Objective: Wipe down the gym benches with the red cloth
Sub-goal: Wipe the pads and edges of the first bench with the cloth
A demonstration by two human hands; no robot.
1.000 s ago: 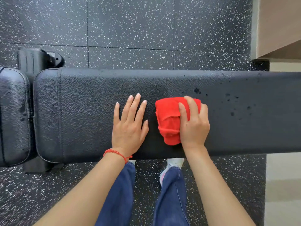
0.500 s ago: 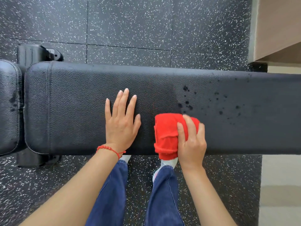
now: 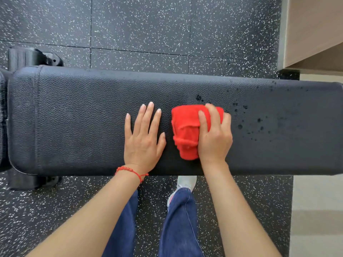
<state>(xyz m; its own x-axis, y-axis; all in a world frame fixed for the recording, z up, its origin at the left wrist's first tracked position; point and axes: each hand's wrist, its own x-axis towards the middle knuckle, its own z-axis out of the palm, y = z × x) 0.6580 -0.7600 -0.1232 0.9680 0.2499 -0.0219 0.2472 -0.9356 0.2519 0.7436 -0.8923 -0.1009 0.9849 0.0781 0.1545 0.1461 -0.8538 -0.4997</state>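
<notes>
Head view looks straight down on a long black bench pad (image 3: 74, 117) lying crosswise over a speckled rubber floor (image 3: 148, 25). Near the middle of the pad, the left hand (image 3: 143, 141) lies flat with fingers straight and slightly spread, palm down on the vinyl, holding nothing; a red string bracelet (image 3: 130, 171) circles its wrist at the pad's near edge. Just beside it, toward the pad's right end, the right hand (image 3: 215, 138) presses on a folded red cloth (image 3: 185, 130), its fingers bent over the cloth's right side and gripping it against the pad. Dark wet spots (image 3: 248, 125) dot the pad just beyond the cloth, scattering on toward the right end, while the part left of the cloth shows none. Another pad's edge (image 3: 1, 117) butts against the bench pad's left end, with the black frame (image 3: 33, 58) showing behind that corner. Blue trousers (image 3: 178, 229) and a pale shoe (image 3: 185, 182) stand below the pad's near edge, and a light wall (image 3: 315, 25) rises beyond its far right corner. The step in hand looks like wiping across the pad, working rightward; to do it well, keep the cloth flat under firm pressure, overlap each pass from far edge to near edge, and carry it through the spots, with the left hand bracing.
</notes>
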